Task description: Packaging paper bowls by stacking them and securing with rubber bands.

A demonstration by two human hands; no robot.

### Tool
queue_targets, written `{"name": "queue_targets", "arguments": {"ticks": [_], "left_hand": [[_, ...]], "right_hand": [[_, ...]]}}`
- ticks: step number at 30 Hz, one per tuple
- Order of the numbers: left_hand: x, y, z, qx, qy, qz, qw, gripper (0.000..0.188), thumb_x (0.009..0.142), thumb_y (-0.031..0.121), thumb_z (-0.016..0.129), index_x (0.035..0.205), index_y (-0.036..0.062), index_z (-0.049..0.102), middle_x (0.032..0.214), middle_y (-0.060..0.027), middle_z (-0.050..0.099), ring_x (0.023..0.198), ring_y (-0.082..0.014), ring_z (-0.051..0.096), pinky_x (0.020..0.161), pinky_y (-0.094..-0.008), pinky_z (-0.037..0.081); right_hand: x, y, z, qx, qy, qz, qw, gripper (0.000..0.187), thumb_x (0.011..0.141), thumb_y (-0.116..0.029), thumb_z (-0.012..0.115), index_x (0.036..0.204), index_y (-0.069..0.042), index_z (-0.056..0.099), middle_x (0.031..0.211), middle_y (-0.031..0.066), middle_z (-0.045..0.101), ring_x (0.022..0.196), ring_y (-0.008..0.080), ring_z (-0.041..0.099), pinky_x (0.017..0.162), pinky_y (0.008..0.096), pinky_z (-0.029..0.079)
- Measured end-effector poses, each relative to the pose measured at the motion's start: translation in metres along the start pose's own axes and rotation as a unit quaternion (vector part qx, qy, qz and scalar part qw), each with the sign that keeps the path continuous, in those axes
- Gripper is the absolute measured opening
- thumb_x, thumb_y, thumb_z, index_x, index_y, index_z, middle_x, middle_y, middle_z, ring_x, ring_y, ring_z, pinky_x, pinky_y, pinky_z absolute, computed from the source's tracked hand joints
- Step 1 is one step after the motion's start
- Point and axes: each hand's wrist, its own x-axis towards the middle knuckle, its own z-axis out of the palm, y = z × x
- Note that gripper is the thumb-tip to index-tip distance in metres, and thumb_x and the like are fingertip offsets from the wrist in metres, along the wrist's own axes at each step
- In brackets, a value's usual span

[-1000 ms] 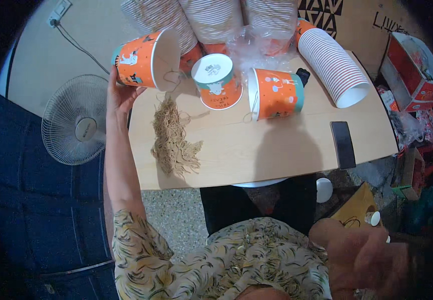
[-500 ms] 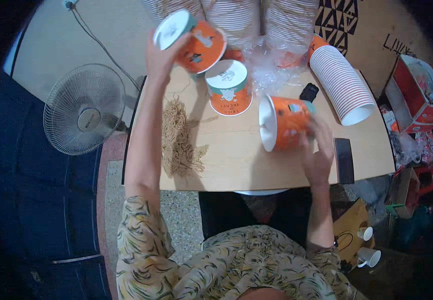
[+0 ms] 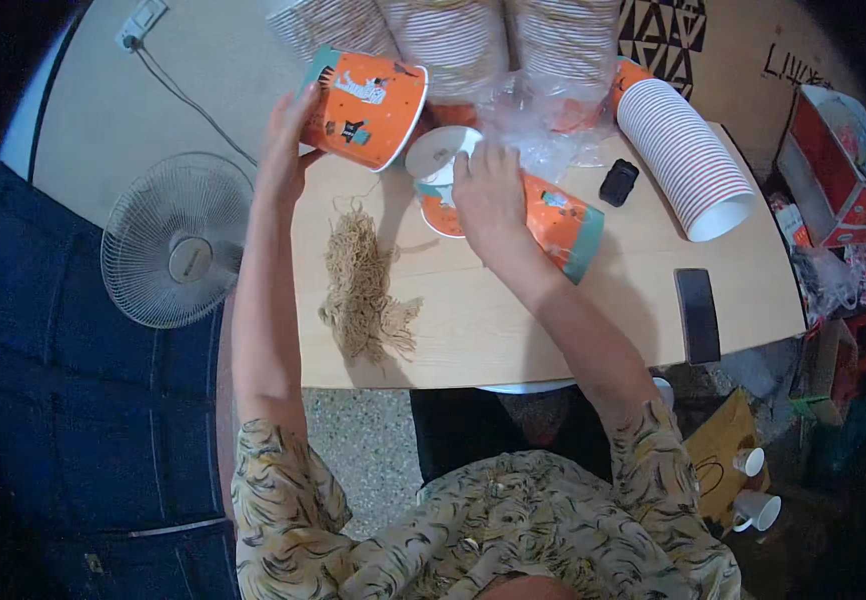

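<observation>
The left grip point(image 3: 285, 150) is closed on a raised tub point(image 3: 365, 108), orange with a teal base end, held tilted over the tabletop point(image 3: 473, 340); some fingers are hidden behind it, and its mouth faces out of view. The right grip point(image 3: 491, 195), fingers bent, reaches between a standing tub point(image 3: 441, 205), bottom up, and a lying tub point(image 3: 575, 225). Its fingertips overlap the pale area at the standing tub's top, and whether they have hold of either tub cannot be told. Hand and forearm cover the lying tub's mouth and part of its side.

Tan string point(image 3: 358, 285) lies in a tangled heap at left, its separate strands hard to make out. Wrapped stacks point(image 3: 453, 45) of tubs run out of frame at the top, their lower parts partly veiled by crumpled plastic point(image 3: 528, 125). At right, a leaning stack point(image 3: 681, 150) stands near a small black object point(image 3: 619, 183) of unclear kind and a dark phone point(image 3: 697, 315).
</observation>
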Motion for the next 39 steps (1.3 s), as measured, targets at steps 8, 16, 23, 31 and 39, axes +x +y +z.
{"name": "queue_targets", "arguments": {"ticks": [8,16,23,31,39], "left_hand": [[-0.017,0.009,-0.013,-0.005,0.015,-0.058,0.998,0.056,0.091,0.063,0.06,0.126,0.0194,0.063,0.12,0.0011,0.066,0.108,-0.0136,0.06,0.09,-0.0438,0.049],[-0.016,0.005,-0.032,-0.106,-0.011,-0.038,0.994,0.065,0.09,0.062,0.062,0.133,0.014,0.056,0.131,-0.0051,0.059,0.118,-0.0193,0.058,0.097,-0.047,0.049],[-0.019,-0.014,-0.074,-0.312,-0.114,-0.036,0.943,0.068,0.094,0.055,0.061,0.144,0.0108,0.048,0.146,-0.0117,0.052,0.133,-0.0296,0.052,0.107,-0.0512,0.044],[-0.037,-0.02,-0.003,-0.417,-0.185,-0.02,0.89,0.088,0.086,0.067,0.063,0.149,0.01,0.04,0.152,-0.0153,0.044,0.136,-0.0359,0.047,0.111,-0.0553,0.042],[-0.084,-0.052,0.019,-0.351,-0.189,-0.16,0.903,0.058,0.091,0.002,0.052,0.146,-0.0044,0.035,0.145,-0.0236,0.047,0.12,-0.0259,0.061,0.081,-0.0221,0.059]], "right_hand": [[0.016,-0.024,0.042,-0.108,0.063,-0.079,0.989,0.034,0.089,-0.019,0.058,0.117,-0.004,0.068,0.11,0.0139,0.067,0.106,0.0297,0.06,0.086,0.0493,0.045],[0.004,-0.022,0.032,0.01,0.198,-0.143,0.97,0.02,0.082,-0.022,0.064,0.092,-0.005,0.069,0.089,0.0084,0.069,0.091,0.0235,0.067,0.07,0.0414,0.052],[-0.005,0.01,-0.072,0.51,0.052,-0.045,0.857,0.045,0.084,-0.027,0.077,0.12,-0.005,0.064,0.108,0.014,0.071,0.096,0.0247,0.069,0.084,0.0407,0.055],[0.008,0.041,-0.111,0.43,0.076,-0.203,0.877,0.037,0.084,-0.014,0.059,0.118,0.002,0.056,0.097,0.0226,0.066,0.09,0.0327,0.068,0.081,0.0424,0.051],[0.007,0.034,-0.106,0.397,0.213,-0.091,0.888,0.028,0.083,0.0,0.052,0.109,0.006,0.048,0.09,0.0344,0.064,0.092,0.0525,0.062,0.08,0.0567,0.049]]}}
